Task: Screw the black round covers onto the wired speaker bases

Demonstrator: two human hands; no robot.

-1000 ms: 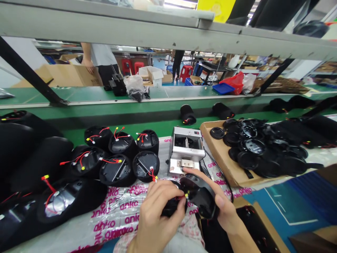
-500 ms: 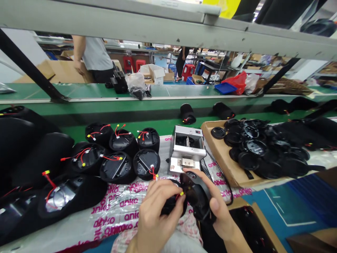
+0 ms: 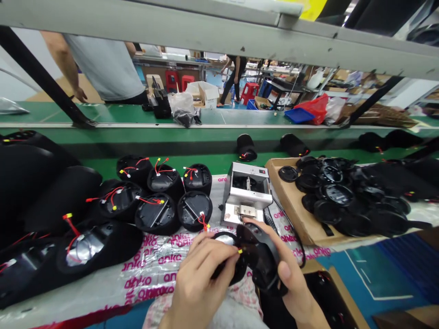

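Observation:
In the head view, my left hand [image 3: 202, 269] is closed in a pinch on a small yellow-tipped wire connector [image 3: 240, 250]. It hovers over a black fabric-covered cylinder [image 3: 240, 272] that stands in front of me, its open end partly hidden by my fingers. My right hand [image 3: 291, 269] grips a round black plastic cover [image 3: 257, 253] tilted on edge, right beside the connector. Just beyond my hands sits a silver metal machine [image 3: 248, 187] with a cable. To the left stand several similar black cylinders [image 3: 157, 212] with red wires and yellow and white plugs.
A cardboard tray [image 3: 288, 196] at the right holds several black round covers [image 3: 338, 194]. Printed plastic sheeting [image 3: 161, 260] lies on the bench. More black cylinders stand on the green belt behind. A grey beam [image 3: 192, 27] crosses overhead. Two people are beyond the bench.
My view has shifted slightly, while both hands keep their holds on the connector and cover. The person at the far left has moved nearer the green counter; the farther person is also more in view.

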